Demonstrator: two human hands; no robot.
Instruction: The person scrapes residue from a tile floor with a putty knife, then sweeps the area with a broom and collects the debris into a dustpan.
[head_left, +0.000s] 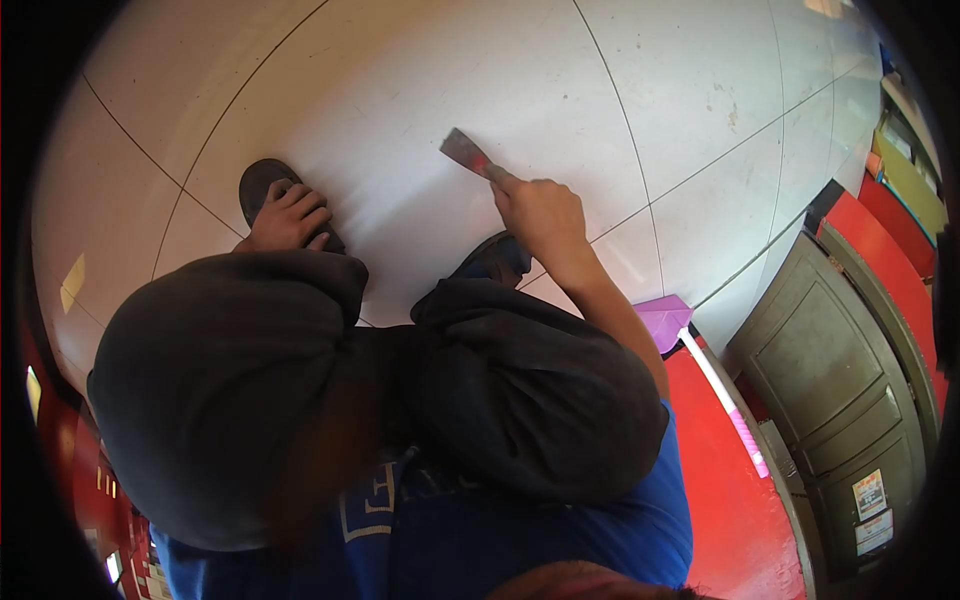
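The scraper (466,154) lies on the floor (400,80) ahead of both sandals (262,185), dustpan (668,320) to the right.

one scraper (466,153), two sandals (262,182), one dustpan (668,320), one door (840,390).

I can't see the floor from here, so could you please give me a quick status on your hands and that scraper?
Right hand shut on scraper, blade on white floor tile. Left hand resting on sandalled foot. Nothing ahead of the blade.

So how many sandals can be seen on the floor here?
2. One sandal lies under the foot at left; the other sandal sits near the right hand, mostly hidden by the knee.
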